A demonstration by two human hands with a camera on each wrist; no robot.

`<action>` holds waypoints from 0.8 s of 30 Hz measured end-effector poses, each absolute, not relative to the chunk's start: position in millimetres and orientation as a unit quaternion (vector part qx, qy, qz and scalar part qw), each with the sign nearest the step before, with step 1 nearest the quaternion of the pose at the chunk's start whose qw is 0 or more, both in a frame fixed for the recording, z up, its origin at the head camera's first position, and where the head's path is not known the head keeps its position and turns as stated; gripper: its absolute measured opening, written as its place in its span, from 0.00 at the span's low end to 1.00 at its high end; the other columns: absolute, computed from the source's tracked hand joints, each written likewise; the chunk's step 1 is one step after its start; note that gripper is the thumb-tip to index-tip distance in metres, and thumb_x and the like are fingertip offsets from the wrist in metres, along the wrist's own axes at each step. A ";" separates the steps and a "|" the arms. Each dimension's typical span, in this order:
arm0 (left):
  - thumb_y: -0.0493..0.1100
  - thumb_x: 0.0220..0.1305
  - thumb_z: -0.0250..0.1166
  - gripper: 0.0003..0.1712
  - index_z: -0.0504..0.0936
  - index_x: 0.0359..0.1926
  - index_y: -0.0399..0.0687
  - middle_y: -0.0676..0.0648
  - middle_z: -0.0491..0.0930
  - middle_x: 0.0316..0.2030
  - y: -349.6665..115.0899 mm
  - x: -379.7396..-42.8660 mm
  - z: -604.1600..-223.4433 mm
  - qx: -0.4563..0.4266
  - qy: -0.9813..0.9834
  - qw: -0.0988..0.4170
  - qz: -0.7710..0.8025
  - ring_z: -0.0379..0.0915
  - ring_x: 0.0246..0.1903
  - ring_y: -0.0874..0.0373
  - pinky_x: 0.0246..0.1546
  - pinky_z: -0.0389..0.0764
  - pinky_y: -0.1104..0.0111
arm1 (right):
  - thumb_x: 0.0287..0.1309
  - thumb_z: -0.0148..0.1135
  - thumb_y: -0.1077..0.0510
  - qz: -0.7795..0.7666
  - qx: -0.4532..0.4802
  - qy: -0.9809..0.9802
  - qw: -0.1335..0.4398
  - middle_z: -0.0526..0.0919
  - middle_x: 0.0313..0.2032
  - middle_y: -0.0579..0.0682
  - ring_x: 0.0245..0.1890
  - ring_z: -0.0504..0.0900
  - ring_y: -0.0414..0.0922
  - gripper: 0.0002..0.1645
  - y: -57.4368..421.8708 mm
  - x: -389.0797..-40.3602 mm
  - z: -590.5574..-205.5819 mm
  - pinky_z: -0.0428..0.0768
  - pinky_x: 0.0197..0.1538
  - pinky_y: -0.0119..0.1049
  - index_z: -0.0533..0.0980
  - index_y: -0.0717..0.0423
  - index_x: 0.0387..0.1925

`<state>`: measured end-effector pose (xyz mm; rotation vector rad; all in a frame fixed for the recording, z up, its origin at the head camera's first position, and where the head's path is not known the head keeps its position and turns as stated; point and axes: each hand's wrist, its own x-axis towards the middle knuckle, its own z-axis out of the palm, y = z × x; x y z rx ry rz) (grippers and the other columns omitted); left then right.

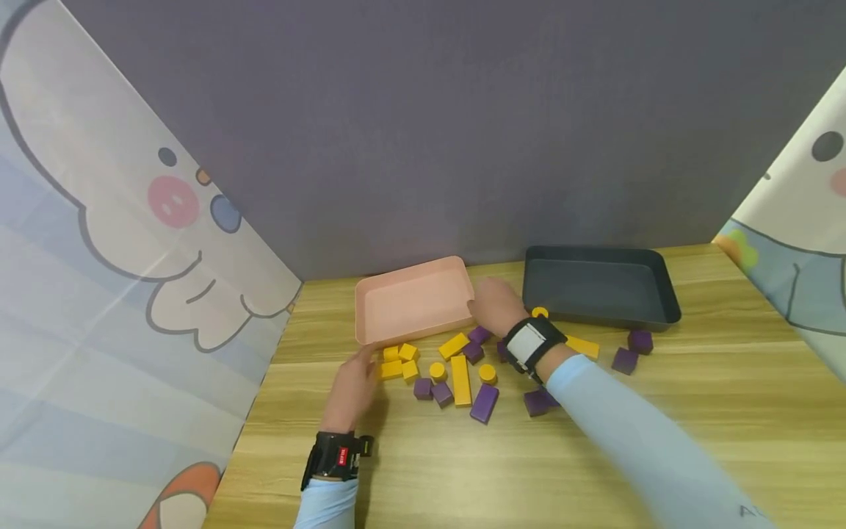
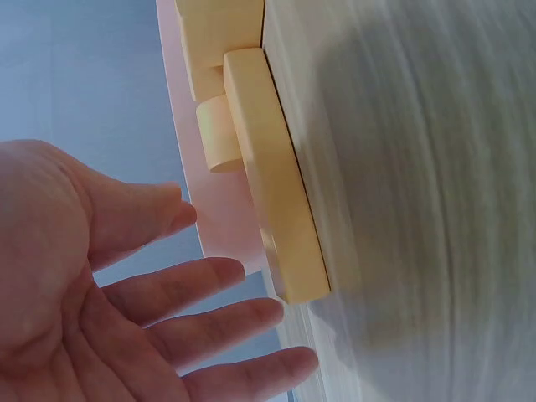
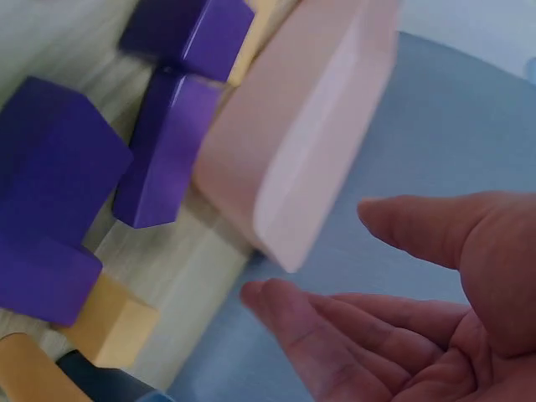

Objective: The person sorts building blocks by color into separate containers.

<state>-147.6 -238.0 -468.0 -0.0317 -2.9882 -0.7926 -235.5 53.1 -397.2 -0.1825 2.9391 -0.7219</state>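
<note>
My left hand point(image 1: 350, 389) is at the near left corner of the pink tray point(image 1: 416, 303), beside a group of yellow blocks point(image 1: 391, 369). In the left wrist view its fingers are extended and hold nothing, close to a long yellow block point(image 2: 276, 176). Over the right end of the pink tray is my right hand point(image 1: 497, 305). The right wrist view shows its thumb and fingers apart, with nothing between them. Purple blocks point(image 3: 59, 167) lie on the table there, beside the tray's wall point(image 3: 251, 117). My right forearm hides part of the scattered blocks in the head view.
A dark tray point(image 1: 598, 290) stands at the back right, against the grey wall point(image 1: 463, 132). Between the hands lie a yellow bar point(image 1: 461, 380), a yellow cylinder point(image 1: 487, 374) and a purple rectangular block point(image 1: 485, 403). Two purple cubes point(image 1: 624, 361) sit in front of the dark tray.
</note>
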 end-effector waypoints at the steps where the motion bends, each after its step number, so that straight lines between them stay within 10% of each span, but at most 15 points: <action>1: 0.39 0.76 0.59 0.25 0.74 0.72 0.48 0.38 0.81 0.64 -237.1 -147.5 -468.3 -0.007 -0.965 0.019 -0.260 0.81 0.47 0.50 0.48 0.83 0.54 | 0.70 0.61 0.56 -0.228 -0.056 0.970 0.057 0.77 0.23 0.50 0.24 0.75 0.46 0.13 50.5 -240.0 -400.8 0.68 0.25 0.32 0.80 0.60 0.32; 8: 0.38 0.76 0.59 0.26 0.74 0.72 0.47 0.37 0.79 0.66 -234.8 -145.5 -471.0 -0.019 -0.963 0.008 -0.270 0.80 0.62 0.43 0.60 0.81 0.47 | 0.68 0.61 0.62 -0.173 -0.039 0.983 0.049 0.87 0.40 0.58 0.36 0.83 0.49 0.12 40.9 -260.0 -430.0 0.85 0.45 0.39 0.80 0.65 0.50; 17: 0.39 0.76 0.58 0.21 0.80 0.66 0.43 0.37 0.84 0.61 -234.2 -147.0 -467.7 0.000 -0.964 -0.006 -0.264 0.79 0.41 0.52 0.38 0.80 0.61 | 0.67 0.63 0.64 -0.163 -0.025 0.986 0.017 0.89 0.42 0.60 0.39 0.87 0.50 0.12 40.8 -265.6 -441.3 0.88 0.49 0.41 0.80 0.67 0.49; 24: 0.31 0.72 0.57 0.18 0.84 0.59 0.38 0.35 0.86 0.56 -237.4 -146.3 -467.4 0.014 -0.965 -0.008 -0.260 0.83 0.46 0.48 0.47 0.85 0.53 | 0.63 0.62 0.63 -0.163 -0.015 0.986 0.009 0.89 0.41 0.60 0.40 0.88 0.53 0.14 47.6 -264.9 -440.8 0.89 0.46 0.45 0.81 0.67 0.47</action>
